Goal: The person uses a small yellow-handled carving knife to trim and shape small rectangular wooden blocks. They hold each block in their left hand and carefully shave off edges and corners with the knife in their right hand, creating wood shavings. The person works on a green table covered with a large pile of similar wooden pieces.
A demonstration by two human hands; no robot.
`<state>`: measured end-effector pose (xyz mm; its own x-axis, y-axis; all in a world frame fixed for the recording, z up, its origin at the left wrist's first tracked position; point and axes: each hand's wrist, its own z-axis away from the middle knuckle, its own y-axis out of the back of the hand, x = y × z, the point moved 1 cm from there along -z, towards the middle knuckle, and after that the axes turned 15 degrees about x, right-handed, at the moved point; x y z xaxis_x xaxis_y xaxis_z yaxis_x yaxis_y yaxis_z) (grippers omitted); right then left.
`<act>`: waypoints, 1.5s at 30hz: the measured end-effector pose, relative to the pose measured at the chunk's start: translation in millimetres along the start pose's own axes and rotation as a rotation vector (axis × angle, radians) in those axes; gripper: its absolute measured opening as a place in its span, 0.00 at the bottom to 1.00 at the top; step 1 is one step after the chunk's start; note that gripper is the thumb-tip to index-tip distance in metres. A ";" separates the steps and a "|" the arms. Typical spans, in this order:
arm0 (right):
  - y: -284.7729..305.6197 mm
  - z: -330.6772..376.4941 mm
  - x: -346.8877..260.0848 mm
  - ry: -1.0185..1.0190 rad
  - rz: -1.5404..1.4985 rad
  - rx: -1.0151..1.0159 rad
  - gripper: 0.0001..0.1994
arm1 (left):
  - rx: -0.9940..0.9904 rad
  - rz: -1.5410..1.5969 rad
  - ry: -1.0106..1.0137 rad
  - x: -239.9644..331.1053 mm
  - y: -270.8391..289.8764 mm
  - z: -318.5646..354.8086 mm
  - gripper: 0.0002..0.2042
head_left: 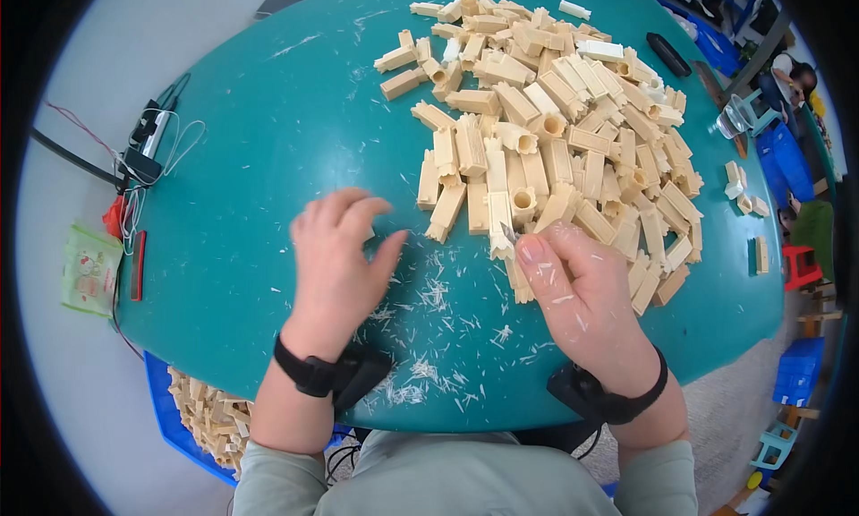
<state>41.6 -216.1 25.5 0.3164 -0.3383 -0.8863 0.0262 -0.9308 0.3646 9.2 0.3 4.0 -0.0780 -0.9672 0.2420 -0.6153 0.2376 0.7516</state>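
My left hand point(335, 252) hovers over the green table, left of the pile, thumb and fingers apart. A small pale patch shows between its thumb and forefinger; I cannot make out what it is. At the pile's near edge, my right hand point(586, 288) is closed in a pinch on a small metal blade point(509, 233), whose tip pokes out past the thumb; its handle is hidden. Beside that tip lies a cream block point(499, 216) with a notched end. It belongs to a large pile of similar square, hollow-ended blocks point(559, 162). Thin shavings cling to my right hand.
Pale shavings point(429, 373) litter the green table point(242, 221) between my forearms. A blue bin point(165, 404) of blocks stands below the left edge. Far right are a black object point(668, 55), a clear jar point(734, 115) and a few loose blocks point(735, 180). Cables and a power strip point(152, 136) lie left.
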 end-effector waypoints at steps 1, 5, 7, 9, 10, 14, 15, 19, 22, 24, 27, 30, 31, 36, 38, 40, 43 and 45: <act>-0.9 0.3 -0.7 0.000 0.004 0.003 0.17 | 0.016 0.089 -0.013 4.9 -6.0 -0.6 0.15; 2.3 -1.4 -2.7 0.007 0.010 -0.028 0.17 | -0.060 0.257 0.014 22.3 -30.7 1.5 0.14; 0.6 -0.1 -1.0 0.032 -0.005 -0.004 0.17 | -0.097 0.268 0.074 17.1 -32.3 2.6 0.13; 0.4 0.3 -0.8 0.004 -0.024 -0.007 0.16 | -0.157 0.363 0.187 14.8 -25.7 2.8 0.13; 1.5 -0.4 -1.1 -0.037 -0.035 -0.023 0.15 | -0.199 0.453 0.270 16.9 -15.8 3.0 0.13; 2.2 0.5 2.6 0.017 -0.133 0.018 0.12 | -0.381 1.068 0.630 23.0 3.0 10.3 0.16; 1.4 1.6 2.4 0.014 -0.156 -0.003 0.12 | -0.397 1.264 0.682 28.4 6.4 10.3 0.17; -2.4 4.3 -1.2 -0.023 -0.227 -0.111 0.13 | -0.459 1.358 0.573 30.2 14.9 15.7 0.21; -6.2 7.0 -1.9 -0.075 -0.297 -0.151 0.13 | -0.421 1.416 0.534 30.9 13.1 18.4 0.21; -8.1 9.1 -0.4 -0.093 -0.321 -0.180 0.13 | -0.374 1.411 0.514 32.6 12.2 20.5 0.21; -8.4 11.2 2.8 -0.069 -0.331 -0.227 0.13 | -0.312 1.370 0.487 34.3 12.9 21.8 0.21; -7.0 11.6 1.8 -0.014 -0.368 -0.214 0.13 | -0.255 1.393 0.485 32.3 13.7 21.8 0.20; -5.8 11.1 -0.5 -0.005 -0.372 -0.213 0.13 | -0.232 1.402 0.495 31.0 14.5 22.4 0.19; -5.7 11.9 -8.5 0.043 -0.205 -0.243 0.11 | -0.074 1.399 0.374 27.8 11.7 23.9 0.18; -7.4 12.9 -9.9 0.082 -0.159 -0.263 0.11 | -0.044 1.378 0.338 27.8 11.7 23.1 0.19; -8.8 14.2 -10.5 0.110 -0.145 -0.251 0.10 | -0.034 1.388 0.313 28.1 11.8 22.4 0.20; -8.4 14.5 -11.6 0.138 -0.121 -0.248 0.10 | -0.024 1.391 0.313 30.4 12.8 23.4 0.20; -8.2 14.0 -11.7 0.171 -0.106 -0.253 0.10 | -0.021 1.388 0.322 31.7 13.5 23.8 0.20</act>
<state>24.4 -206.5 29.0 0.4538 -0.1933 -0.8699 0.2959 -0.8881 0.3517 -20.3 -29.4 7.2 -0.4179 0.1093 0.9019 -0.1766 0.9640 -0.1987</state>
